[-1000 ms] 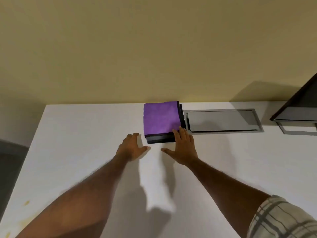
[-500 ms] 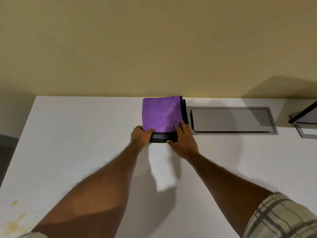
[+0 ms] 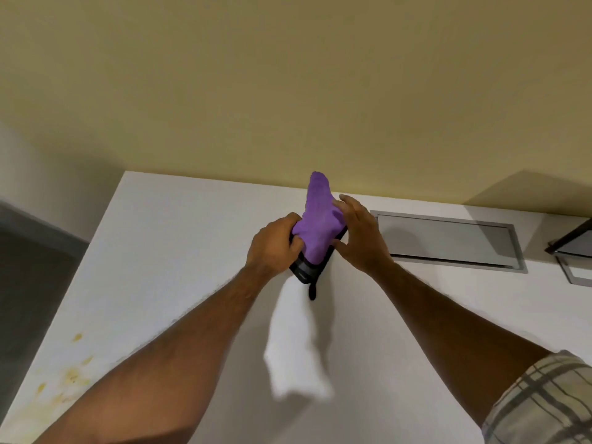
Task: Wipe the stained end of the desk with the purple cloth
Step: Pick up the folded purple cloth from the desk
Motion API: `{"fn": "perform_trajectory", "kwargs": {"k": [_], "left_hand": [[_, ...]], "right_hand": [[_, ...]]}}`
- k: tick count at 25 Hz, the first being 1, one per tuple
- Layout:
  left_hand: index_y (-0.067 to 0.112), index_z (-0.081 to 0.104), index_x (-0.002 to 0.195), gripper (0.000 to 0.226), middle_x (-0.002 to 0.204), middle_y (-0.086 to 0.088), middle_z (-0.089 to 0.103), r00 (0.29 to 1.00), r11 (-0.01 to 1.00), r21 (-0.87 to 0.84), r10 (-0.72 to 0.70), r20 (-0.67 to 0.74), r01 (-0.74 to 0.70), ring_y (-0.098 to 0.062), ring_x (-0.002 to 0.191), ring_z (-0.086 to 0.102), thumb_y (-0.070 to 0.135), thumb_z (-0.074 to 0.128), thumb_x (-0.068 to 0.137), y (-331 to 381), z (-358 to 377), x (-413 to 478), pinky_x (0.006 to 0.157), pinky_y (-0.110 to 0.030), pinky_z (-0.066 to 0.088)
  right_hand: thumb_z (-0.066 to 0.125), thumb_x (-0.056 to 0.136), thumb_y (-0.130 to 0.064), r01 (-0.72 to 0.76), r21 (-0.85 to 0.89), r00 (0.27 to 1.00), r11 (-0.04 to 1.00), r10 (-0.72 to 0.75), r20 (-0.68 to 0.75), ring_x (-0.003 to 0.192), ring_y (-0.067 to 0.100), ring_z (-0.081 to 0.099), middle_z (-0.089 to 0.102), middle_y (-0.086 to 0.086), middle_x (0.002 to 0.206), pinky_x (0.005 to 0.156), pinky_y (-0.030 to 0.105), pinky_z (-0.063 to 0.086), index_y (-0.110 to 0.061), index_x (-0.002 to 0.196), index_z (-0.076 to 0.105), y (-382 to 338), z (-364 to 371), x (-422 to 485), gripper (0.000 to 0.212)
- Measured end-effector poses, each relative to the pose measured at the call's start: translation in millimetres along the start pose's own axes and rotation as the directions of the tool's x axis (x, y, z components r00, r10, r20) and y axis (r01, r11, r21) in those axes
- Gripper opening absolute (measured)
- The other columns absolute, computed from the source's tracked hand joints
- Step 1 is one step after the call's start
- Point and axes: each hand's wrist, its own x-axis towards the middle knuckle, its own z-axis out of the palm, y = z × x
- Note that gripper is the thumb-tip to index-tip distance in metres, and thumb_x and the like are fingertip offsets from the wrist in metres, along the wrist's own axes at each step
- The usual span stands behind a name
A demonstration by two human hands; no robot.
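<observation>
Head view: left hand (image 3: 275,248) curled around near-left edge of purple cloth (image 3: 318,222), gripping it. Right hand (image 3: 358,235) fingers part-spread, pressed against cloth's right side. Cloth bunched, raised above desk (image 3: 166,251) near back wall. Yellow stains (image 3: 69,376) at desk's left end, well apart from cloth.
</observation>
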Motion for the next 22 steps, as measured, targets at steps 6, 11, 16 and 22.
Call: {"fn": "perform_trajectory", "kwargs": {"k": [6,11,16,22], "left_hand": [[0.023,0.064,0.106,0.024,0.094,0.003,0.07,0.99,0.978,0.166,0.133,-0.043,-0.124,-0.021,0.08,0.06,0.023,0.05,0.086,-21,-69,-74,0.065,-0.03,0.041],[0.028,0.065,0.108,0.03,0.099,0.009,0.071,0.991,0.997,0.074,-0.005,-0.133,0.015,-0.016,0.087,0.062,0.019,0.049,0.085,-57,-113,-172,0.072,-0.032,0.05],[0.026,0.063,0.11,0.025,0.1,0.007,0.071,0.938,0.955,-0.257,-0.221,-0.267,0.151,-0.013,0.089,0.064,0.021,0.052,0.088,-85,-126,-267,0.076,-0.027,0.052],[0.028,0.059,0.105,0.014,0.103,0.003,0.066,0.855,0.75,-0.585,-0.488,-0.174,0.309,-0.012,0.093,0.065,0.022,0.056,0.093,-134,-125,-358,0.075,-0.017,0.055]], "right_hand": [[0.076,0.071,-0.021,0.279,-0.22,0.95,0.935,-0.234,0.207,0.143,0.026,0.032,0.05,0.004,0.142,0.117,0.051,0.012,-0.021,0.127,0.055,-85,5,-11,0.059],[0.066,0.08,-0.009,0.151,-0.005,0.976,0.989,-0.148,0.162,0.09,0.024,0.062,0.067,-0.001,0.086,0.102,0.044,0.038,-0.019,0.084,0.065,-147,19,-46,0.011],[0.068,0.071,0.007,-0.007,0.415,0.991,0.91,-0.05,0.127,0.068,0.01,0.061,0.069,0.001,0.076,0.064,0.023,0.049,-0.014,0.078,0.067,-221,48,-77,0.022],[0.072,0.079,0.006,-0.078,0.545,0.955,0.834,-0.094,0.282,0.078,0.009,0.064,0.069,0.001,0.089,0.069,0.013,0.05,-0.012,0.095,0.067,-294,81,-100,0.024]]}}
